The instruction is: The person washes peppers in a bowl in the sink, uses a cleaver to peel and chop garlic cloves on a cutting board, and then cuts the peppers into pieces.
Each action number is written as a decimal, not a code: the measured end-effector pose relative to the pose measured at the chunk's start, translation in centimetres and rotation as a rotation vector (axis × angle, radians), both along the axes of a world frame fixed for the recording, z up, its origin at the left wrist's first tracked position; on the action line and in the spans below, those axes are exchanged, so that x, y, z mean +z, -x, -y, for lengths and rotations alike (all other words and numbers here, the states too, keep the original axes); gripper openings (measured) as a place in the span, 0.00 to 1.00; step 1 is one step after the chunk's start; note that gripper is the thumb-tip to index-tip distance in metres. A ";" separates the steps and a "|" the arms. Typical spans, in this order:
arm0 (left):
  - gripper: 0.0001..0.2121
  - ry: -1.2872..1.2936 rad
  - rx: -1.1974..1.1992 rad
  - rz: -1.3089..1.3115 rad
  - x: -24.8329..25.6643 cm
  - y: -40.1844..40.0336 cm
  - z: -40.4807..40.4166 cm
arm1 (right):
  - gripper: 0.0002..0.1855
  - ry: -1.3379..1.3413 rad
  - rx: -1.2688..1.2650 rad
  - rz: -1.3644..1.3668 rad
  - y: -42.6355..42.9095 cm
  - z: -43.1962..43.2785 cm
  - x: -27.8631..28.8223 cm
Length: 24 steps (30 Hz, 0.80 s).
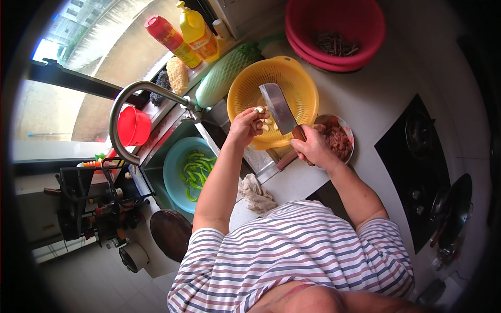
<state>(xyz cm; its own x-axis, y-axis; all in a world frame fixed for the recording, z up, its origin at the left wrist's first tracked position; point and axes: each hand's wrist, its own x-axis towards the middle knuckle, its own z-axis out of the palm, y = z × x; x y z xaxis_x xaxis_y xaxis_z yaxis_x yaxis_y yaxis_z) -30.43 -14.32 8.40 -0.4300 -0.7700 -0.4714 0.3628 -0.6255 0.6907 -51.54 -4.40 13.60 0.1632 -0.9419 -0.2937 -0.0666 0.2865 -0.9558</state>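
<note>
My left hand pinches a pale garlic clove between thumb and fingers, above the near left side of a yellow plastic colander. Several more garlic cloves lie in the colander under that hand. With my right hand I grip the wooden handle of a cleaver. Its broad steel blade reaches over the colander, close to my left fingertips but apart from them. Partly hidden by my right hand is a flower-rimmed plate of cut raw meat.
Left of me, a sink holds a blue basin of green peppers, under a curved faucet. A crumpled rag lies at the counter edge. Beyond are a large pale green gourd and red basins. A black cooktop lies right.
</note>
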 end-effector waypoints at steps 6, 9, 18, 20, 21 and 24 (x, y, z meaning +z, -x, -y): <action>0.09 0.122 -0.032 0.035 0.3 -0.4 -0.4 | 0.07 -0.045 0.099 0.004 -0.1 -0.3 0.9; 0.09 0.165 -0.056 0.022 0.3 -0.4 -0.7 | 0.06 -0.061 0.108 -0.010 -0.2 -0.5 0.7; 0.11 0.177 -0.026 -0.084 -0.2 -0.3 -1.2 | 0.06 -0.189 0.106 0.259 0.2 -0.8 0.5; 0.11 0.178 -0.025 -0.082 0.1 0.1 -1.2 | 0.06 -0.197 0.118 0.197 0.2 -0.8 0.2; 0.11 0.178 -0.021 -0.078 0.2 0.2 -1.3 | 0.06 -0.205 0.134 0.137 0.1 -0.7 0.3; 0.12 0.351 -0.006 0.159 -0.4 0.5 -1.3 | 0.06 -0.147 0.129 0.017 -0.5 -1.0 1.3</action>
